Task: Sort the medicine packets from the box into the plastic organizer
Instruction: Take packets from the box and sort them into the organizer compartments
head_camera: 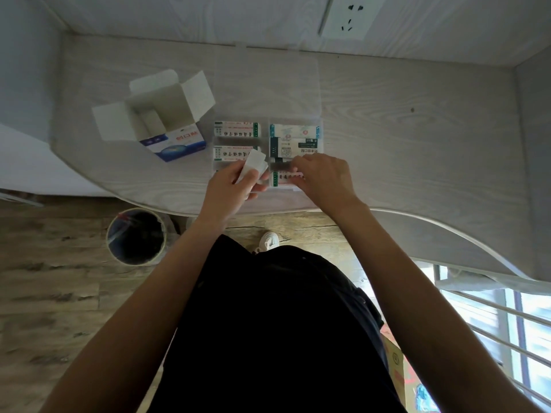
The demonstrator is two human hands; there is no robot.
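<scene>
An open white and blue cardboard box (pixel 162 120) stands at the left of the desk, flaps spread. To its right lies a clear plastic organizer (pixel 267 114) with its lid folded back; several medicine packets (pixel 237 129) fill its compartments. My left hand (pixel 231 186) grips a small stack of white packets (pixel 255 165) above the organizer's near left compartment. My right hand (pixel 323 180) reaches into the near right compartment, its fingertips on a packet with red print (pixel 284 177). Whether those fingers pinch it is hidden.
The pale wood-grain desk (pixel 417 144) has a curved front edge and walls on three sides. A wall socket (pixel 350 17) sits behind. On the floor at the left stands a round waste bin (pixel 135 236). A metal rail (pixel 492 308) is at the lower right.
</scene>
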